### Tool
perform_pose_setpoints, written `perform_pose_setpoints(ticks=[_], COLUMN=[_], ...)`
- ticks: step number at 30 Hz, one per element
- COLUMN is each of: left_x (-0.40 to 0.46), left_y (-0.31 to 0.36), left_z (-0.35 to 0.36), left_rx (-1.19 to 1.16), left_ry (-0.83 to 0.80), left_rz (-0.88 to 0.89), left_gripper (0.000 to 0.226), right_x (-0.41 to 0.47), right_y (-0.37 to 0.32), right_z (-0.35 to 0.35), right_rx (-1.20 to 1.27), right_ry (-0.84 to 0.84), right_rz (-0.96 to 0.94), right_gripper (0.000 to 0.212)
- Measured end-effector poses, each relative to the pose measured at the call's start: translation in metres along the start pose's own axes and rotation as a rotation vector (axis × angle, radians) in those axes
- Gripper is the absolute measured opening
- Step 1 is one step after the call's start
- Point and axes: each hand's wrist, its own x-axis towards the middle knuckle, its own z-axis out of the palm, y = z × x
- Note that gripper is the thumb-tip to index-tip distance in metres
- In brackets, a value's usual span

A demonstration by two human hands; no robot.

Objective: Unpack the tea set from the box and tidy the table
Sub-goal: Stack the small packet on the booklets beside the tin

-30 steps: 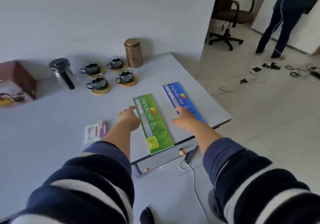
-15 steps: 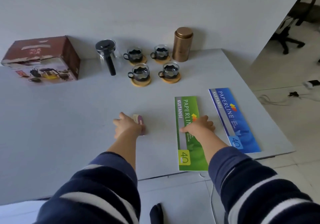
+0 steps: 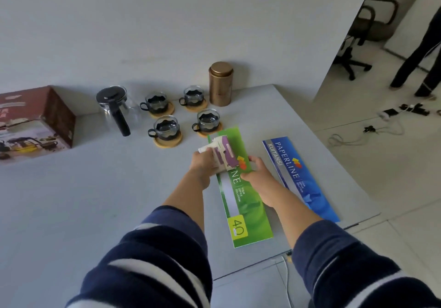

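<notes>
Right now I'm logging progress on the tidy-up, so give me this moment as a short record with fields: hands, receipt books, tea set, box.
left hand: holds a small white and purple packet over the green book
right hand: fingers grip the green receipt book at its right edge
blue receipt book: flat on the table, untouched
tea set: glass teapot, four cups on coasters, copper tin, all out by the wall
box: at the table's left, on its side
</notes>
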Motion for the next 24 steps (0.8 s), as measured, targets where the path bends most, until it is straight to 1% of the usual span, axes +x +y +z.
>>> perform_pose_setpoints(ticks=[1, 3, 6, 7, 8, 9, 10, 11, 12, 14, 15, 17, 18, 19, 22, 24], left_x=[0.000, 0.000, 0.007, 0.010, 0.013, 0.018, 0.022, 0.030, 0.033, 0.041, 0.046, 0.062, 0.068, 0.074, 0.081, 0.082], left_y=[0.001, 0.006, 0.013, 0.015, 0.018, 0.020, 0.020, 0.021, 0.021, 0.020, 0.020, 0.017, 0.017, 0.017, 0.027, 0.041], left_z=[0.009, 0.025, 0.049, 0.056, 0.064, 0.070, 0.075, 0.083, 0.087, 0.094, 0.099, 0.107, 0.112, 0.117, 0.133, 0.143], left_rx=[0.021, 0.036, 0.044, 0.053, 0.071, 0.095, 0.127, 0.152, 0.175, 0.221, 0.242, 0.227, 0.224, 0.229, 0.189, 0.168], left_ry=[-0.011, -0.032, -0.020, -0.025, -0.033, -0.048, -0.058, -0.059, -0.059, -0.068, -0.076, -0.074, -0.073, -0.068, -0.082, -0.081], left_rz=[0.007, 0.012, 0.031, 0.042, 0.043, 0.036, 0.026, 0.019, 0.010, -0.006, -0.015, -0.029, -0.043, -0.052, -0.084, -0.100], left_gripper=[0.027, 0.016, 0.011, 0.009, 0.008, 0.010, 0.014, 0.017, 0.019, 0.017, 0.017, 0.028, 0.033, 0.033, 0.022, 0.020], right_x=[0.002, 0.006, 0.020, 0.027, 0.036, 0.046, 0.054, 0.060, 0.064, 0.066, 0.070, 0.085, 0.092, 0.099, 0.117, 0.130], right_y=[-0.003, -0.010, -0.022, -0.025, -0.027, -0.026, -0.023, -0.019, -0.014, -0.006, -0.003, -0.004, -0.005, -0.006, -0.013, -0.022], right_z=[-0.004, -0.013, -0.032, -0.040, -0.050, -0.062, -0.074, -0.087, -0.095, -0.105, -0.110, -0.118, -0.122, -0.126, -0.130, -0.133], right_rx=[0.030, 0.061, 0.115, 0.072, -0.049, -0.233, -0.427, -0.578, -0.667, -0.739, -0.730, -0.672, -0.648, -0.644, -0.668, -0.586], right_ry=[-0.006, 0.002, 0.036, 0.090, 0.178, 0.275, 0.357, 0.402, 0.417, 0.422, 0.421, 0.390, 0.363, 0.325, 0.260, 0.248], right_rz=[-0.022, -0.056, -0.082, -0.097, -0.106, -0.081, -0.024, 0.056, 0.151, 0.271, 0.298, 0.341, 0.363, 0.381, 0.338, 0.283], right_gripper=[0.055, 0.053, 0.037, 0.032, 0.032, 0.034, 0.038, 0.046, 0.056, 0.076, 0.085, 0.098, 0.101, 0.099, 0.078, 0.071])
